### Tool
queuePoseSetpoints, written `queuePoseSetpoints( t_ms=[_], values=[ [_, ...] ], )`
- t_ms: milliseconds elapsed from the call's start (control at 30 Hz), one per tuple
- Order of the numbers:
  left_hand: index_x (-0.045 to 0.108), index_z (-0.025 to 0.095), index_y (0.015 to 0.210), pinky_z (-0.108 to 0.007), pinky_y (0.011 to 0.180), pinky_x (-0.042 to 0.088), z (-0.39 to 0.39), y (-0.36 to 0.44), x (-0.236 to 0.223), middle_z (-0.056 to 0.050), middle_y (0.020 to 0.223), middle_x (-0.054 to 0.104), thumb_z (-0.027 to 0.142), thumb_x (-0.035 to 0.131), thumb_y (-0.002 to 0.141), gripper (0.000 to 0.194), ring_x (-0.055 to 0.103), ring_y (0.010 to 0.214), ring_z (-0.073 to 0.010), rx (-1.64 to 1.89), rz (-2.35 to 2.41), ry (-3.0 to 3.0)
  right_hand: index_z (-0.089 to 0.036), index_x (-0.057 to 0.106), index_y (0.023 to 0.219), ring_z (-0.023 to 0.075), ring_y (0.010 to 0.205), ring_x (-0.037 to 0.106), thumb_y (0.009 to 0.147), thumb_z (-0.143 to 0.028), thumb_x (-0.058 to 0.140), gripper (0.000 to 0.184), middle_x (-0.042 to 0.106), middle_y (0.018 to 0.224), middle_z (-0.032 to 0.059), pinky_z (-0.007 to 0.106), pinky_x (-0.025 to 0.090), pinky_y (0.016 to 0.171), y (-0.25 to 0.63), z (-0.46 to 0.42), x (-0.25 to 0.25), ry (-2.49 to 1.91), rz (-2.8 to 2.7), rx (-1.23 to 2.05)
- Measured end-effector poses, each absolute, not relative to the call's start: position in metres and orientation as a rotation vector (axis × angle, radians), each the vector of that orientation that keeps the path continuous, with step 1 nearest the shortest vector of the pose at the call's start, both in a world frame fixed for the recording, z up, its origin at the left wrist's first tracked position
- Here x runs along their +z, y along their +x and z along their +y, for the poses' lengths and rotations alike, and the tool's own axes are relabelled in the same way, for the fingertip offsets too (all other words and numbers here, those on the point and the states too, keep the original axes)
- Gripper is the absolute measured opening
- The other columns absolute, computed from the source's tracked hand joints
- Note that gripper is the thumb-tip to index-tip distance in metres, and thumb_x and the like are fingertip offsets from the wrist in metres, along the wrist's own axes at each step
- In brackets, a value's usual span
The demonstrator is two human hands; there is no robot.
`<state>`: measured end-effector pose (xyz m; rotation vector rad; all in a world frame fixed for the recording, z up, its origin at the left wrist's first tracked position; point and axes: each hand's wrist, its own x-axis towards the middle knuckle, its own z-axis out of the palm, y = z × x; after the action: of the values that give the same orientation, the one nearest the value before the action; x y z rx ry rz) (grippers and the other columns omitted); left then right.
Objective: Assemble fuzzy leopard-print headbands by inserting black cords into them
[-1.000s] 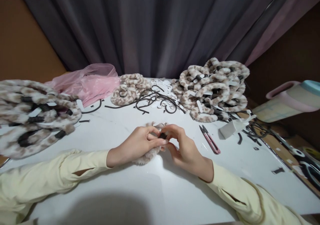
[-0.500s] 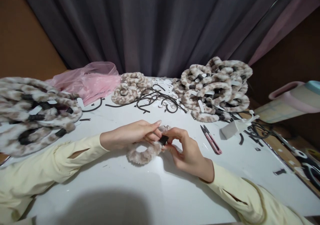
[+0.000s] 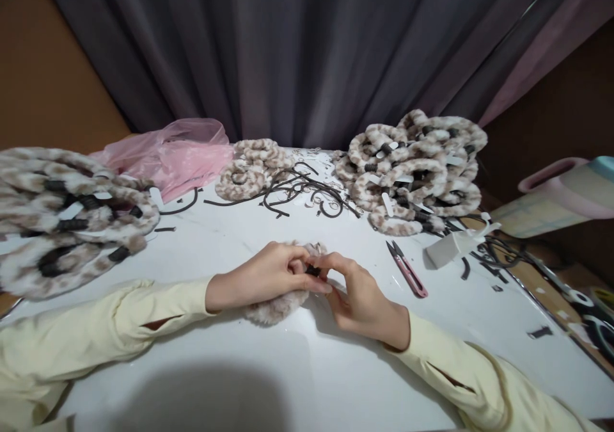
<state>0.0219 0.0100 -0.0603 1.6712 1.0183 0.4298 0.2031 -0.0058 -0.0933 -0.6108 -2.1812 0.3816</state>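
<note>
A furry spotted ring [image 3: 275, 308] in white and brown lies on the white table, partly covered by my hands. Its dark wrapped band [image 3: 313, 270] sits between my fingertips. My left hand [image 3: 274, 272] is closed over the ring from the left, with thumb and fingers at the band. From the right, my right hand [image 3: 357, 291] pinches the same band between thumb and index finger. Nearest to the right hand are pink-handled thread snips [image 3: 407, 272], lying with the blades pointing away.
Spotted furry rings with dark bands are piled at left [image 3: 77, 227] and back right [image 3: 417, 169]. Dark cord pieces [image 3: 307, 192] and a pink plastic bag [image 3: 167, 157] lie at the back. A white bottle [image 3: 448, 246], a large tumbler [image 3: 551, 195] and scissors [image 3: 570, 294] are at right.
My left hand lifted off the dark band to the left, showing the ring, then came back and closed over it. The right hand kept its pinch at the band.
</note>
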Motion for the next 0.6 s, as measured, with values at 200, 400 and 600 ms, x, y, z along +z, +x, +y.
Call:
queuePoseSetpoints(
  t_ms=[200, 400, 600],
  values=[
    [0.052, 0.017, 0.068, -0.021, 0.051, 0.03, 0.005, 0.028, -0.076, 0.005, 0.058, 0.044, 0.044, 0.055, 0.079, 0.03, 0.039, 0.055, -0.0096, 0.594, 1.064, 1.697, -0.021, 0.036, 0.114, 0.0173, 0.082, 0.063, 0.077, -0.003, 0.045, 0.042, 0.061, 0.094, 0.0066, 0.029, 0.053, 0.067, 0.205, -0.001, -0.093, -0.606, -2.186, 0.442],
    [0.059, 0.016, 0.082, -0.022, 0.06, 0.036, 0.005, 0.028, -0.084, 0.001, 0.072, 0.057, 0.038, 0.051, 0.083, 0.023, 0.05, 0.068, -0.0128, 0.637, 1.047, 1.695, -0.02, 0.029, 0.121, 0.0169, 0.083, 0.061, 0.081, -0.005, 0.048, 0.047, 0.059, 0.097, 0.0083, 0.032, 0.053, 0.069, 0.205, 0.001, -0.097, -0.649, -2.149, 0.629],
    [0.049, 0.017, 0.072, -0.022, 0.058, 0.033, 0.007, 0.026, -0.083, 0.003, 0.067, 0.044, 0.042, 0.05, 0.083, 0.028, 0.042, 0.063, -0.01, 0.718, 1.048, 1.647, -0.02, 0.034, 0.118, 0.013, 0.075, 0.054, 0.081, -0.014, 0.056, 0.043, 0.05, 0.103, 0.0091, 0.029, 0.051, 0.065, 0.208, 0.005, -0.094, -0.75, -2.059, 0.576]
  ],
)
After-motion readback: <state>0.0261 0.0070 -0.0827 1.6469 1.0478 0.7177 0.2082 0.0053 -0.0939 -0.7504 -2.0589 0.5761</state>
